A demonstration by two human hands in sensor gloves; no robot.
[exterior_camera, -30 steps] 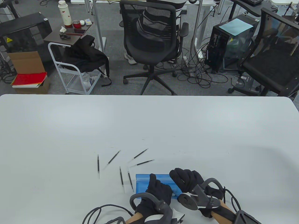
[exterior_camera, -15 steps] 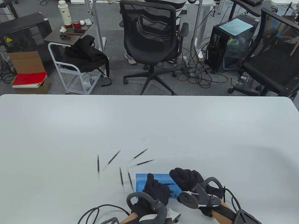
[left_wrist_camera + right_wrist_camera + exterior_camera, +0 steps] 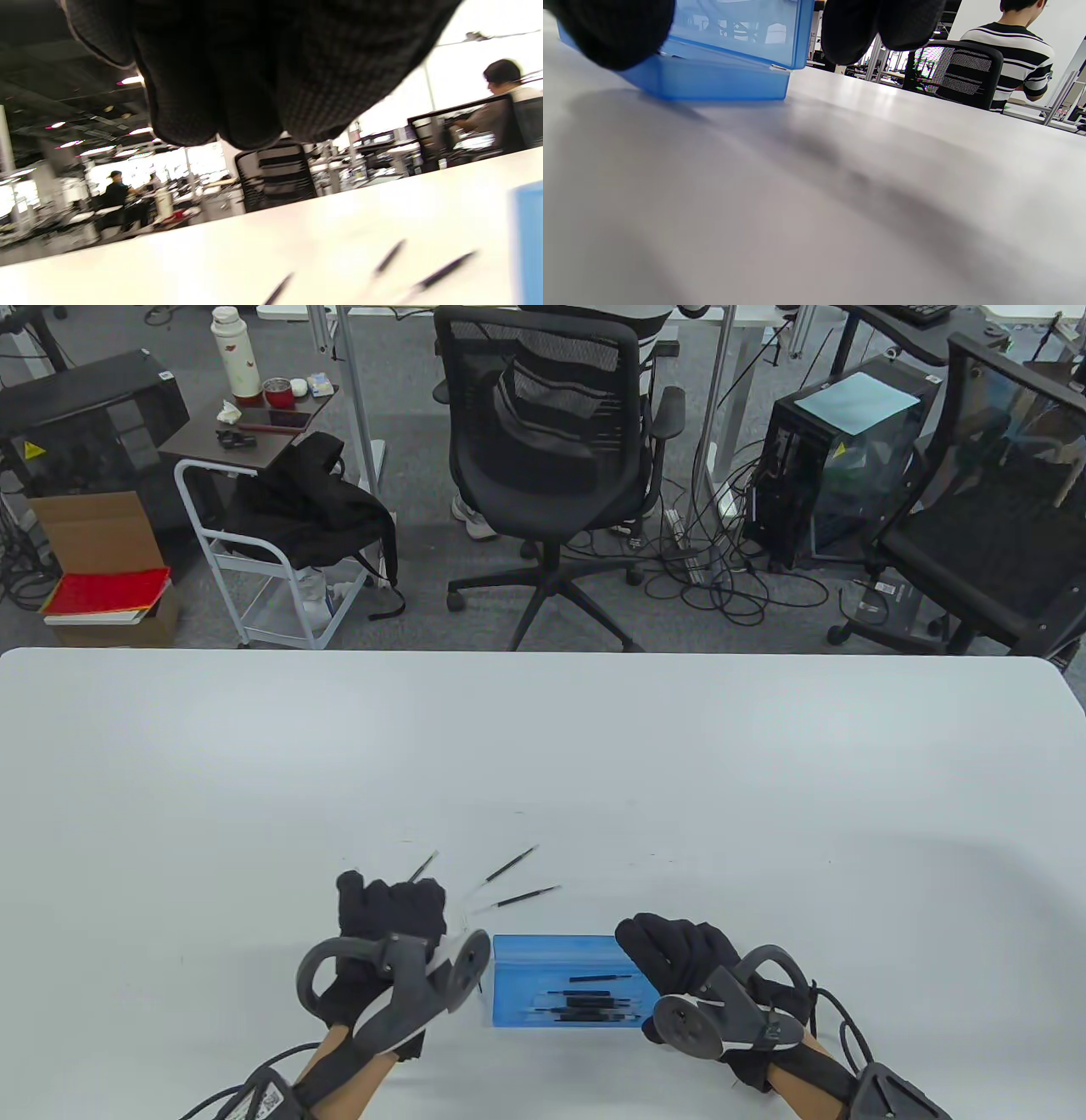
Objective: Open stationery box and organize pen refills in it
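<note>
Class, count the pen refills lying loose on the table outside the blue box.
3 show: one poking out past the left hand, one angled beyond it, one nearer the blue box. The hand may hide more.

The white table (image 3: 543, 763) has a rounded far right corner. Near its front edge, a little right of the middle, a blue stationery box (image 3: 564, 984) lies on it with its lid raised, and several dark pen refills (image 3: 585, 1003) lie inside. Just left and beyond the box, three loose pen refills lie on the bare top: one (image 3: 528, 896) nearest the box, one (image 3: 512, 864) farther back, and one (image 3: 424, 864) to the left, partly hidden by a gloved hand.
</note>
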